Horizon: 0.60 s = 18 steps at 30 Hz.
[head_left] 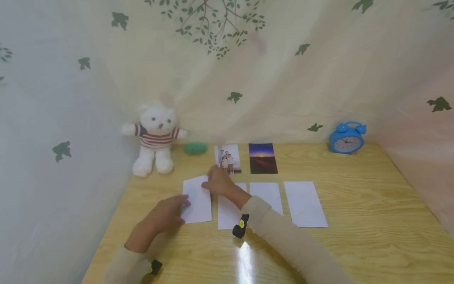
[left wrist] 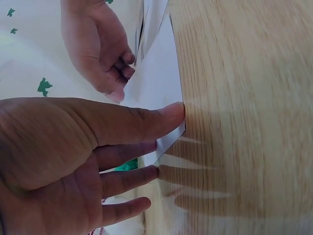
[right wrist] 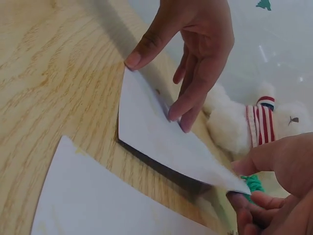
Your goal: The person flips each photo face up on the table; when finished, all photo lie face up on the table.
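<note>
Right sleeve nearest | right grip: pinching leftmost white card by its far right corner, tilted up off desk | left grip: spread, touching its left side | advice: lift lightly, evenly, avoiding creases

We are seeing a white teddy bear in a striped sweater resting at the back left of the desk, a green bundle lying just beside it, and a blue alarm clock standing back right; pale cloth with leafy branches is hanging behind.
</note>
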Tool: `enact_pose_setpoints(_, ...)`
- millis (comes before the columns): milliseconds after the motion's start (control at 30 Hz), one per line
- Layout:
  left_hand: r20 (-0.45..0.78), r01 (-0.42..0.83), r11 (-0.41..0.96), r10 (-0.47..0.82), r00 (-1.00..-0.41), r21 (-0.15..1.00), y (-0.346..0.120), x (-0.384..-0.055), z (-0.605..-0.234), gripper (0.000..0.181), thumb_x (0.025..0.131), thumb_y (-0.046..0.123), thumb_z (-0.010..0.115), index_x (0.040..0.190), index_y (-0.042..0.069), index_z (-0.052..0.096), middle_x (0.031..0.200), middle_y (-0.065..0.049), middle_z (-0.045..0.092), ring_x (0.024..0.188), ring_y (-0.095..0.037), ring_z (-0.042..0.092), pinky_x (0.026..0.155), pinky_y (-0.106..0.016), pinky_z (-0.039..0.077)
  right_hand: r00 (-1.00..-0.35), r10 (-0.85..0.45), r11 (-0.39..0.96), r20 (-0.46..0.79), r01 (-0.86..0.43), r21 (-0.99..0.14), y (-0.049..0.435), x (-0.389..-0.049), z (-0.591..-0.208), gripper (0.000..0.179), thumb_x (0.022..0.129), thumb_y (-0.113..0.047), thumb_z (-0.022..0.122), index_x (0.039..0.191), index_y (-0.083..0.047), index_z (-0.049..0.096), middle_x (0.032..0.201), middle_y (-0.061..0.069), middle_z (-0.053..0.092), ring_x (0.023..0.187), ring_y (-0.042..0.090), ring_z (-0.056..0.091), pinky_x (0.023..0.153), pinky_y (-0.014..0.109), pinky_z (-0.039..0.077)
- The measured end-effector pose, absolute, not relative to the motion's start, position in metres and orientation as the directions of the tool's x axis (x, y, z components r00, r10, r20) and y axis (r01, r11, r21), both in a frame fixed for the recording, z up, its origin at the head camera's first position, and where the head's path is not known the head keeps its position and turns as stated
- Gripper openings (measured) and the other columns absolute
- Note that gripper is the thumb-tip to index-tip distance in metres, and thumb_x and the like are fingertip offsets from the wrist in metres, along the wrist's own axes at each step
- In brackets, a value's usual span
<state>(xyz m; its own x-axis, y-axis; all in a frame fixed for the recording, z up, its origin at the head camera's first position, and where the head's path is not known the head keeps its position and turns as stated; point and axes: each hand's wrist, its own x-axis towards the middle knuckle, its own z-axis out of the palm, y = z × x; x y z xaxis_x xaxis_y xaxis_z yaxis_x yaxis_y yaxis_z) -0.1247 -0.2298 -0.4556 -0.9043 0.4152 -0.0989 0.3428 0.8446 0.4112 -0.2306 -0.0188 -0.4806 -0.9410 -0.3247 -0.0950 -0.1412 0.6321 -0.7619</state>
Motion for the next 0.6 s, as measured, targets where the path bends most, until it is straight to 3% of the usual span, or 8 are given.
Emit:
enact_pose_setpoints(67,-0.105,0.344,0.844,0.419,-0.902,0.411,-0.229,-0.125,-0.455,0.047,0.074,0.004,0.089,0.118,0.002,0.073,0.145,-0.022,0.065,0.136,-0.043,0.061,0.115,-0.055,0.048,-0.94,-0.324,0.561,-0.111,-0.096,-0.822,-0.017,-0.23,-0.478,0.036,0.09,-0.017,0.077,0.117,0.001,0.062,0.114,0.019,0.071,0.106,0.032,0.069,0.093,0.043,0.059)
enact_pose_setpoints(167,-0.093,0.341,0.843,0.413,-0.906,0.415,-0.228,-0.127,-0.457,0.042,0.08,0.007,0.088,0.118,0.002,0.072,0.143,-0.023,0.066,0.134,-0.043,0.062,0.114,-0.055,0.048,-0.938,-0.325,0.501,-0.123,-0.06,-0.864,-0.015,-0.229,-0.475,0.033,0.093,-0.013,0.074,0.12,-0.002,0.06,0.121,0.021,0.071,0.11,0.034,0.07,0.091,0.043,0.061)
enact_pose_setpoints(367,-0.059,0.272,0.887,0.316,-0.947,0.373,-0.216,-0.132,-0.462,0.039,0.097,0.035,0.076,0.119,0.003,0.072,0.126,-0.018,0.075,0.12,-0.038,0.07,0.105,-0.054,0.055,-0.939,-0.318,0.436,-0.133,-0.02,-0.9,-0.012,-0.227,-0.469,0.027,0.092,-0.008,0.074,0.116,-0.003,0.062,0.108,0.019,0.072,0.086,0.026,0.073,0.074,0.035,0.062)
enact_pose_setpoints(600,-0.018,0.2,0.935,0.215,-0.976,0.294,-0.197,-0.133,-0.465,0.055,0.1,0.056,0.064,0.118,0.005,0.074,0.113,-0.016,0.078,0.104,-0.037,0.075,0.091,-0.051,0.06,-0.931,-0.337,0.352,-0.144,0.017,-0.936,-0.013,-0.221,-0.466,0.026,0.089,-0.002,0.073,0.112,0.001,0.061,0.093,0.017,0.073,0.061,0.017,0.067,0.059,0.032,0.061)
